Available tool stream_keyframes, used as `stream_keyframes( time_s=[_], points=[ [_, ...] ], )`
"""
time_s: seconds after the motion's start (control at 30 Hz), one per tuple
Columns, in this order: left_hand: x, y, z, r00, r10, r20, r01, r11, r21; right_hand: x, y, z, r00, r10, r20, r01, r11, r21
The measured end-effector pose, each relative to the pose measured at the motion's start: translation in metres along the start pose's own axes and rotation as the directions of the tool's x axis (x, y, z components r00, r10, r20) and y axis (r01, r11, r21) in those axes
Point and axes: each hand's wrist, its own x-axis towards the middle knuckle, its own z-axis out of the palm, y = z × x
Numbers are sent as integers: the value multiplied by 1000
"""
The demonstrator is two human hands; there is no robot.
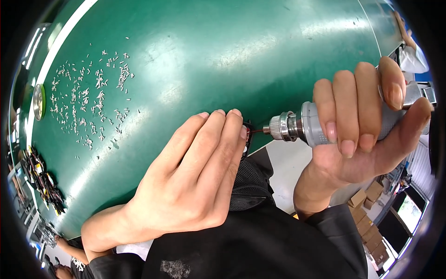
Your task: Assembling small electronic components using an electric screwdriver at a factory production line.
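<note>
My right hand (353, 121) is wrapped round a grey powered screwdriver (304, 124) with a silver collar, held nearly level. Its thin bit points left and meets a small black part (248, 139) with some red on it. My left hand (195, 172) is closed on that part near the table's front edge, and its fingers cover most of it. Whether a screw sits at the bit's tip cannot be made out. Many small silver screws (100, 100) lie scattered over the green table (223, 42) to the left.
At the far left edge stands a round dish with a green rim (39, 102). Below it lies a heap of dark parts (44, 179). Other people's arms show at the lower left (69, 249) and upper right (409, 39). Cardboard boxes (369, 228) are stacked at the lower right.
</note>
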Motion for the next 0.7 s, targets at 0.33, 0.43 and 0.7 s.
stream_keyframes(
  time_s=[0.33, 0.43, 0.7],
  points=[
    [-1, -3, 6, 998, 35, -49, -38, 997, -71, 13, -3, 14, 964, 117, 240, -74, 981, -179],
    [1, -5, 8, 994, 62, -88, -71, 993, -96, 9, -6, 20, 978, 86, 190, -37, 967, -251],
    [-8, -3, -12, 998, 57, 4, -57, 998, 29, 12, 14, 41, 988, -56, 143, 72, 992, -104]
  ],
)
